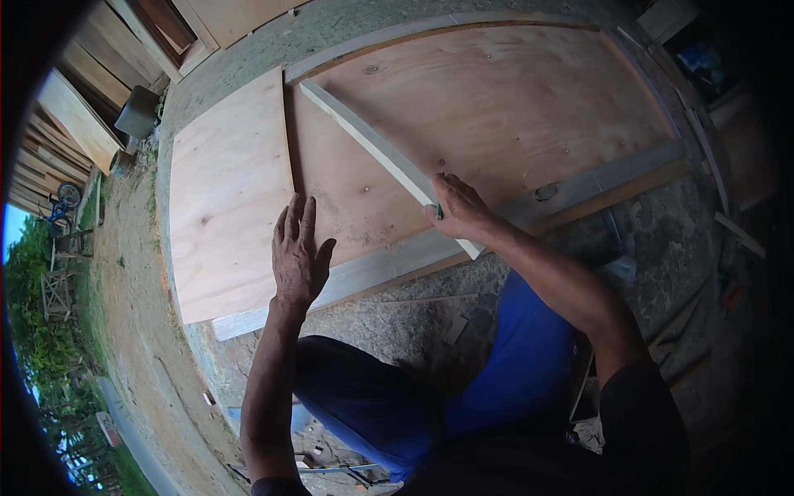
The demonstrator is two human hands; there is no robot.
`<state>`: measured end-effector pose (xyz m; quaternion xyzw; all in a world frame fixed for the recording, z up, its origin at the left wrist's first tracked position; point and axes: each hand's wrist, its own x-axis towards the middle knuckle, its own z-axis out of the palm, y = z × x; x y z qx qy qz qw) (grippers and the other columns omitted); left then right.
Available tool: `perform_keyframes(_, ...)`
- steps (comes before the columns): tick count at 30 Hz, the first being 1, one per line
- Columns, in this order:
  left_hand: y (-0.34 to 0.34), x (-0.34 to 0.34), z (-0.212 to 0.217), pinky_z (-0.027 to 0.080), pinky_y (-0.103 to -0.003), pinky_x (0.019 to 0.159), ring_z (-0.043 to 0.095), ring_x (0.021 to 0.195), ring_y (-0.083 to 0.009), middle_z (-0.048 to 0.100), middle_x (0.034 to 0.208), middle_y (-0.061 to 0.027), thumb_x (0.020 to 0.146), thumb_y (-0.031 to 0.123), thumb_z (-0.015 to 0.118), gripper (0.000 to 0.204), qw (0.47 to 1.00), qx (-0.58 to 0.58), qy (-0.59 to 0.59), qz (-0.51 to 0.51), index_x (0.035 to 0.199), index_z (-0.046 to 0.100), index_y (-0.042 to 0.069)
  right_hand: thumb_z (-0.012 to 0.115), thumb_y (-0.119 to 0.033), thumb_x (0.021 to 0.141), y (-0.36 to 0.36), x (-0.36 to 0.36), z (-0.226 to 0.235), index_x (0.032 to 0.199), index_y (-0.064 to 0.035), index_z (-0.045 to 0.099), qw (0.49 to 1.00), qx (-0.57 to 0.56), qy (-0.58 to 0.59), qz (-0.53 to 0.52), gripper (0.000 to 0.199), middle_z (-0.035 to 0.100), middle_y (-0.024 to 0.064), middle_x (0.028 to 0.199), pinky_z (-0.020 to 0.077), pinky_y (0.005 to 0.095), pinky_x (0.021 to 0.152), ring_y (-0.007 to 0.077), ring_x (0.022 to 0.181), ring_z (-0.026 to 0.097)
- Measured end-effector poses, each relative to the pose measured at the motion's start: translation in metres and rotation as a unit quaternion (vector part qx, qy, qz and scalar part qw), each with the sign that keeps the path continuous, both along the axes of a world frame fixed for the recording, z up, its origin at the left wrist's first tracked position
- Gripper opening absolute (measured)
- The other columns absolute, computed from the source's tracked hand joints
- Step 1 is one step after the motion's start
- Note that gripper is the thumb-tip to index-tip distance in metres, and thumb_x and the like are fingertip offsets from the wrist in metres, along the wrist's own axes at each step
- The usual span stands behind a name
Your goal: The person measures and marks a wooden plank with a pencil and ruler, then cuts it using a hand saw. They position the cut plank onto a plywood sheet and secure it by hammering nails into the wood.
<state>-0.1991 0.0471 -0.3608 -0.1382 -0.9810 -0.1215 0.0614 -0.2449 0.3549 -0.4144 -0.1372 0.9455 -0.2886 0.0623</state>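
Note:
My right hand (460, 210) grips a pale, straight wooden strip (376, 147) near its close end. A small green object (438, 212) shows at that hand's thumb; I cannot make out its kind. The strip lies slantwise over a large plywood panel (496, 91) edged by a wooden frame (579, 188). At the left, a lighter loose plywood sheet (227, 190) overlaps the panel. My left hand (301, 258) is open, fingers stretched, over the near right corner of that sheet. Whether its palm touches the wood I cannot tell.
My legs in blue trousers (517, 347) are bent close to the frame's near side. Wood offcuts (455, 329) lie on the rough floor. Boards (83, 116) lean at the far left beside a grey container (138, 112). A bicycle (64, 201) stands farther left.

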Motion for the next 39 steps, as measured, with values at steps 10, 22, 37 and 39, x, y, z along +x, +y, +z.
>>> perform_keyframes(10,0.128,-0.050,-0.051,0.056,-0.049,0.084,0.069,0.089,-0.0363,0.069,0.104,-0.0188,0.084,0.028,0.073,0.068,0.922,-0.080,-0.188,-0.329,0.144,0.046,0.010,0.068,-0.026,0.090,0.125,0.039,-0.026,0.121,-0.0050,0.049,0.964,0.143,0.003,0.226,0.042,0.052,0.0207,0.121,0.0508,0.0466,0.091,0.0383,0.108,0.061)
perform_keyframes(22,0.205,-0.017,-0.097,0.055,-0.048,0.086,0.064,0.100,-0.0430,0.066,0.108,-0.0209,0.090,0.022,0.063,0.061,0.936,-0.044,-0.141,-0.320,0.145,0.041,0.005,0.059,-0.035,0.098,0.376,0.211,-0.115,0.130,-0.0064,0.059,0.720,-0.137,-0.021,-0.680,0.043,0.066,0.0148,0.107,0.0524,0.0390,0.083,0.0269,0.094,0.066)
perform_keyframes(37,0.241,0.014,-0.093,0.037,-0.050,0.109,0.046,0.129,-0.0338,0.050,0.141,-0.0174,0.087,0.046,0.067,0.078,0.981,0.004,-0.041,-0.191,0.147,0.040,0.003,0.073,-0.022,0.091,0.314,0.214,-0.125,0.110,-0.0086,0.063,0.516,-0.524,0.106,-0.669,0.025,0.057,-0.0001,0.078,0.0330,0.0239,0.044,0.0098,0.051,0.044)
perform_keyframes(39,0.284,0.021,-0.067,0.037,-0.049,0.109,0.047,0.128,-0.0352,0.050,0.140,-0.0187,0.087,0.049,0.067,0.083,0.951,0.070,-0.026,-0.299,0.150,0.036,0.004,0.071,-0.016,0.092,0.311,0.226,-0.081,0.104,-0.0103,0.062,0.532,-0.561,0.200,-0.602,0.016,0.054,-0.0030,0.074,0.0237,0.0197,0.039,0.0044,0.044,0.037)
